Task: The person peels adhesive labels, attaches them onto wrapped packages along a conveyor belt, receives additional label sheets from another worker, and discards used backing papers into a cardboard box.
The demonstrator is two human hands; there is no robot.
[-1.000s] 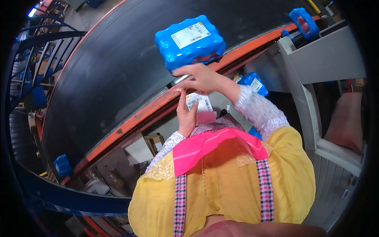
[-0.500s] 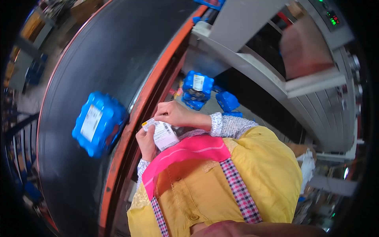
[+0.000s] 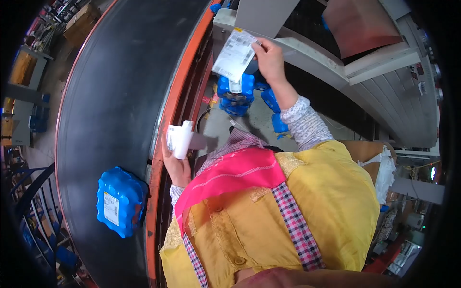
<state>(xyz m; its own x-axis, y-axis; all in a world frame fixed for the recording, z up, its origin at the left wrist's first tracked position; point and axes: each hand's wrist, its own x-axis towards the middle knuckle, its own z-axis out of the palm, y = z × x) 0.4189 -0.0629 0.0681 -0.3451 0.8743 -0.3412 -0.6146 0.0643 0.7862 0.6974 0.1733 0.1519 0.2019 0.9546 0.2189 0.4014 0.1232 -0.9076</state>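
Observation:
My right hand (image 3: 270,60) is raised over the gap beside the conveyor, pinching a white printed label (image 3: 234,54) by its right edge. Lower down, near the conveyor's orange rail, my left hand (image 3: 176,165) has its fingers wrapped round a stack of labels (image 3: 178,139) with a curled white backing strip. On the black belt lies a blue shrink-wrapped pack (image 3: 121,201) with a label stuck on its top. Beyond my right hand's label stands a stack of blue packs (image 3: 235,96), partly hidden by it.
The black conveyor belt (image 3: 115,96) curves along my left, edged by an orange rail (image 3: 165,115). A grey machine (image 3: 384,96) with a reddish flap (image 3: 357,29) stands at right. More blue packs (image 3: 278,122) sit on the floor. A cardboard box (image 3: 82,25) is at far left.
My right hand has moved up and away from my left, taking one label off the stack. The labelled pack on the belt now appears lower in view.

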